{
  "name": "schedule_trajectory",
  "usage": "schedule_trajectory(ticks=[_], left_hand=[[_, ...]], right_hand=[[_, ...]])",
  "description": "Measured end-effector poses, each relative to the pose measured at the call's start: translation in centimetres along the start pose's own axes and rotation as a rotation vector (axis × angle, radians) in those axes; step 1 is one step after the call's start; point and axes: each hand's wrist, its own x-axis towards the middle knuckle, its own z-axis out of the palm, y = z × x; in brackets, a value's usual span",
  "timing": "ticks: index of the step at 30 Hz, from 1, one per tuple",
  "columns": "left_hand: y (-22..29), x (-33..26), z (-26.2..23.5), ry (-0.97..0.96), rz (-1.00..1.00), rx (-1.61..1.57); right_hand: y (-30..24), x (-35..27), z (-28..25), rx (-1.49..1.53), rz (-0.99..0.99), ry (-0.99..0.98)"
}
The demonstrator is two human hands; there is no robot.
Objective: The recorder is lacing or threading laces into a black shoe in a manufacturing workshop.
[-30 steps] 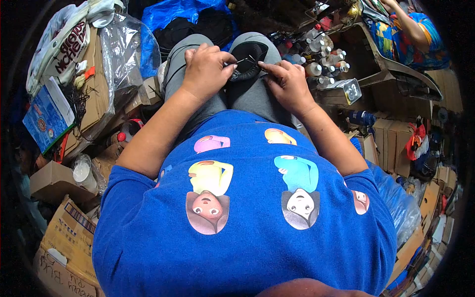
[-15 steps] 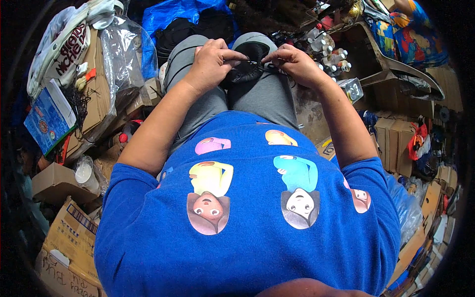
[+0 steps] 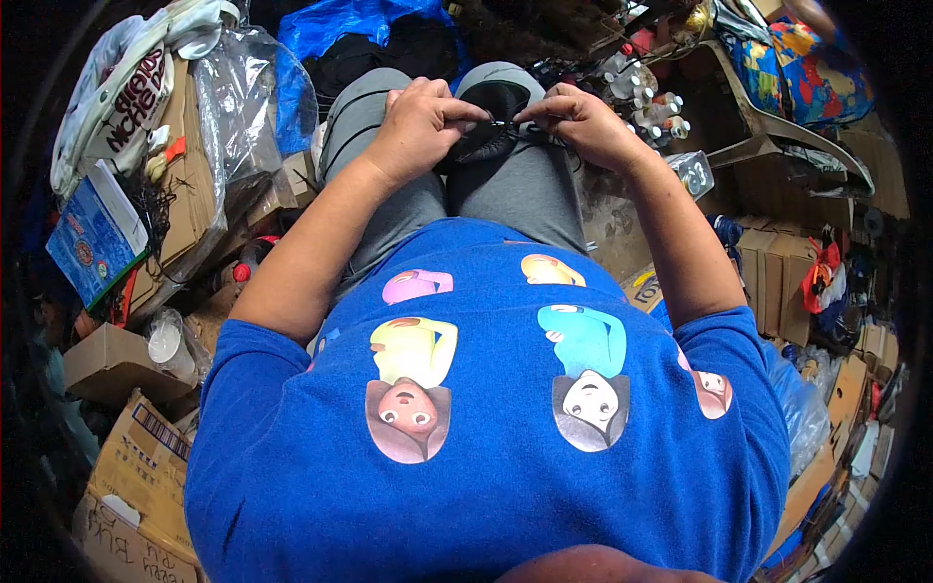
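Over my thighs, a black, rounded, hollow item (image 3: 483, 146) with a ribbed lower side rests between my hands. Its exact kind does not show. From the left, my left hand (image 3: 420, 124) reaches to its opening, thumb and forefinger pinched together. Facing it, my right hand (image 3: 583, 124) is pinched too, its other fingers curled in. A tiny pale, shiny bit (image 3: 499, 122) shows between the two sets of fingertips, too small to name. Dark strands hang below the right hand. Grey trousers (image 3: 515, 199) cover my legs beneath the item.
Several small clear bottles (image 3: 664, 117) lie past my right hand, near a clear plastic container (image 3: 692, 175). Cardboard boxes (image 3: 131, 360) and a blue booklet (image 3: 97, 236) are at the left. Blue plastic sheeting (image 3: 335, 24) and black items (image 3: 364, 73) lie beyond my knees.
Both hands stay almost in place, still pinched at the black item. The fingertips and the item's edge have shifted only slightly.
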Motion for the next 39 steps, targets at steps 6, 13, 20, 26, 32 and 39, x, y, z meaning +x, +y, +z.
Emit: schedule_trajectory(ticks=[6,13,20,26,32,39], left_hand=[[-0.8,1.1,0.7,-0.015,0.073,-0.065],[0.8,0.5,-1.1,-0.016,0.165,0.050],[0.3,1.0,0.4,-0.164,-0.311,-0.400],[-0.2,1.8,2.2,-0.166,-0.333,-0.598],[-0.7,1.9,0.0,-0.057,0.008,-0.120],[2.2,1.4,-1.7,-0.160,-0.119,0.138]], right_hand=[[1.4,0.5,0.0,0.114,-0.003,-0.070],[-0.7,-0.9,0.3,0.131,0.141,-0.006],[1.3,-0.3,2.1,0.618,0.126,0.028],[0.1,0.8,2.1,0.401,0.074,0.057],[0.3,1.2,0.2,0.346,0.057,0.036],[1.3,-0.3,1.2,0.599,0.087,0.014]])
